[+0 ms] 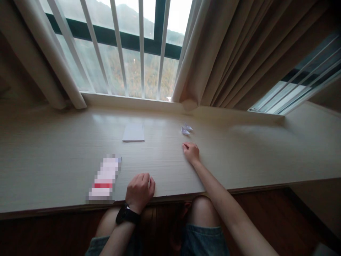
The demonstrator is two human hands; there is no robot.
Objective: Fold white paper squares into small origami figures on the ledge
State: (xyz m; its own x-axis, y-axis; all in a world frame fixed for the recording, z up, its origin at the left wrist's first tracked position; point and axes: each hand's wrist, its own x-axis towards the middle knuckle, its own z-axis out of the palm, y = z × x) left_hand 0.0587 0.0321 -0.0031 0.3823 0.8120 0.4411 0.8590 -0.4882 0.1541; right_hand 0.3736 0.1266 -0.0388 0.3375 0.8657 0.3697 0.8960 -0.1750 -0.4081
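Note:
My left hand [140, 191], with a black watch [128, 214] on the wrist, rests in a loose fist at the near edge of the table. No object shows in its fingers. My right hand [191, 153] lies farther out on the tabletop, fingers curled in, and nothing can be seen in them. Just beyond it sits a small folded white paper pinwheel [186, 129], apart from the fingers. A stack of white paper squares [133, 132] lies left of the pinwheel, touched by neither hand.
On the pale wooden tabletop [239, 153], a blurred-out pink and white rectangle [104, 179] lies left of my left hand. A barred window [128, 67] and brown curtains [218, 53] stand behind. My knees are under the near edge.

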